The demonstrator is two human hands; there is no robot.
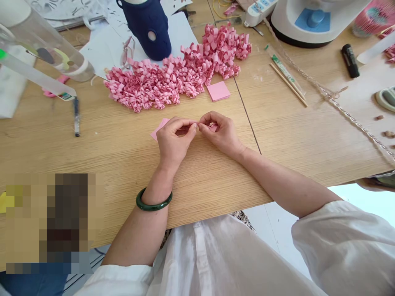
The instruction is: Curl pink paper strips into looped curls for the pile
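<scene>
Over the wooden table my left hand (173,142) and my right hand (222,133) meet fingertip to fingertip. Both are closed in a pinch on a small piece of pink paper (212,127), which shows partly inside the right hand; the fingers cover the rest. Beside the left hand's knuckles lies a flat pink paper sheet (158,130), partly hidden by that hand. Beyond the hands sits a small stack of square pink paper (219,91). Behind it stretches a long heap of curled pink paper flowers (173,78).
A dark blue bottle (151,31) stands behind the heap. Clear bottles (69,61) and a pen (76,117) are at left. To the right are thin wooden sticks (288,84), a twisted cord (348,115), a black marker (350,61) and a white appliance (300,24).
</scene>
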